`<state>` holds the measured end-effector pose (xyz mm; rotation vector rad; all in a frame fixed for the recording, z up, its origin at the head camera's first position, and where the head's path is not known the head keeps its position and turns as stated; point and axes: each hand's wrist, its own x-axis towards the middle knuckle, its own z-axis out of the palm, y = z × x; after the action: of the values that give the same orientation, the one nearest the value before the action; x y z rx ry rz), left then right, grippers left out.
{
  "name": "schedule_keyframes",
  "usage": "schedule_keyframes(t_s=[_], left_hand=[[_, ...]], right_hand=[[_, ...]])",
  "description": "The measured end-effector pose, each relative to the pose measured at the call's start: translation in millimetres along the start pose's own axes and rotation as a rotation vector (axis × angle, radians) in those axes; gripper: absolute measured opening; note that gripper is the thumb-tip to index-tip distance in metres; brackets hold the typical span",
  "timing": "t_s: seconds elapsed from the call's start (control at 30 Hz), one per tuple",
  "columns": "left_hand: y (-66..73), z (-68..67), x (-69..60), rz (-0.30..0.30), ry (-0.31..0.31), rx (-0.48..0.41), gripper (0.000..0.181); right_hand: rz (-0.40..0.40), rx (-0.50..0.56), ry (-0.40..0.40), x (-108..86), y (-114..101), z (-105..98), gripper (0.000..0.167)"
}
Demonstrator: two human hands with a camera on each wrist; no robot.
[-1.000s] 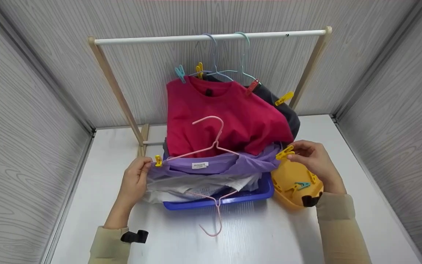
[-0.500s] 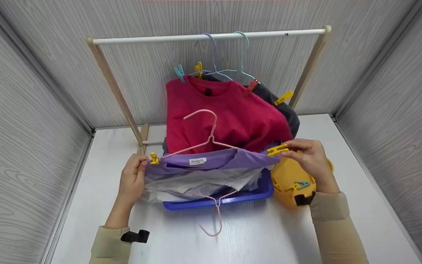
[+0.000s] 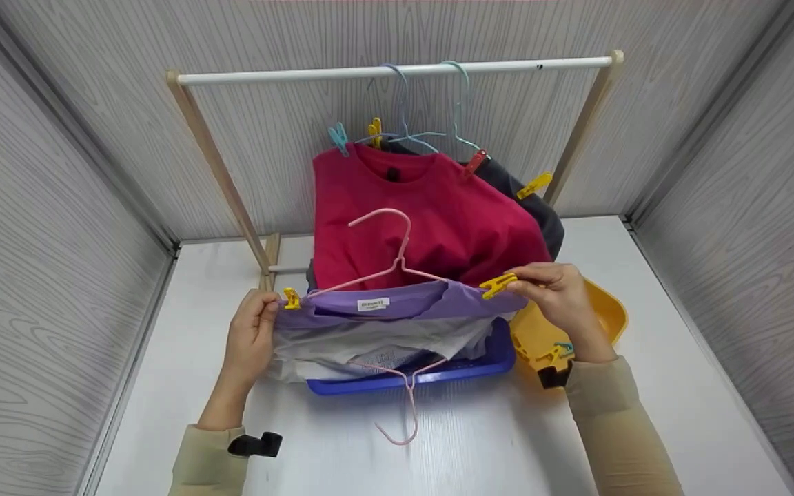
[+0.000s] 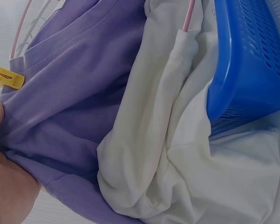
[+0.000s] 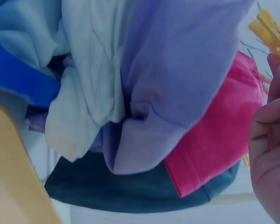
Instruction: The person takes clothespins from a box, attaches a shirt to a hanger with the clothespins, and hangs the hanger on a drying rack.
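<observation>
A purple shirt [image 3: 411,303] with a white neck label is stretched on a pink hanger [image 3: 400,251]. My left hand [image 3: 251,337] pinches the shirt's left shoulder, right beside a yellow clothespin [image 3: 291,298] clipped there. Between thumb and fingers my right hand [image 3: 559,300] holds another yellow clothespin [image 3: 498,285], its tip at the shirt's right shoulder. Whether that tip grips the cloth is hard to tell. In the left wrist view the purple cloth [image 4: 79,88] hangs from the left fingers. Below it a white shirt [image 3: 369,344] with a second pink hanger [image 3: 411,396] lies over the blue basket.
Behind, a red shirt [image 3: 411,207] and a dark shirt [image 3: 554,227] hang from a white rail [image 3: 287,74] with clothespins on them. The blue basket [image 3: 466,373] stands in front. A yellow container [image 3: 614,313] with several clothespins sits under the right forearm.
My right hand has carried its clothespin leftward to the purple shirt's right shoulder. The shirt and its hanger have shifted slightly left and up. My left hand keeps its hold.
</observation>
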<state>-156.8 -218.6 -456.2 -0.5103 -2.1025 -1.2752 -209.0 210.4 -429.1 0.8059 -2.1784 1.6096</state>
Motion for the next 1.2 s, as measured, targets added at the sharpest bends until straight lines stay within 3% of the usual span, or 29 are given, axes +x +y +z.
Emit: schedule_keyframes(t_s=[0.57, 0.87, 1.0, 1.13, 1.2], left_hand=[[-2.7, 0.4, -0.8, -0.006, 0.017, -0.041, 0.014], [-3.1, -1.2, -1.2, -0.009, 0.014, -0.06, 0.015], [-4.0, -2.4, -2.4, -0.042, 0.007, -0.061, 0.014], [-5.3, -2.7, -3.4, -0.057, 0.005, -0.059, 0.014], [-5.9, -3.2, -3.7, -0.06, 0.008, -0.061, 0.014]], right_hand=[[-0.063, -0.061, -0.014, 8.1, -9, 20, 0.011], [-0.079, -0.046, -0.065, 9.6, -10, 23, 0.011], [0.01, -0.045, -0.146, 9.1, -13, 19, 0.018], [0.158, -0.02, -0.241, 6.8, -12, 12, 0.043], [0.194, -0.012, -0.26, 5.0, -11, 10, 0.052]])
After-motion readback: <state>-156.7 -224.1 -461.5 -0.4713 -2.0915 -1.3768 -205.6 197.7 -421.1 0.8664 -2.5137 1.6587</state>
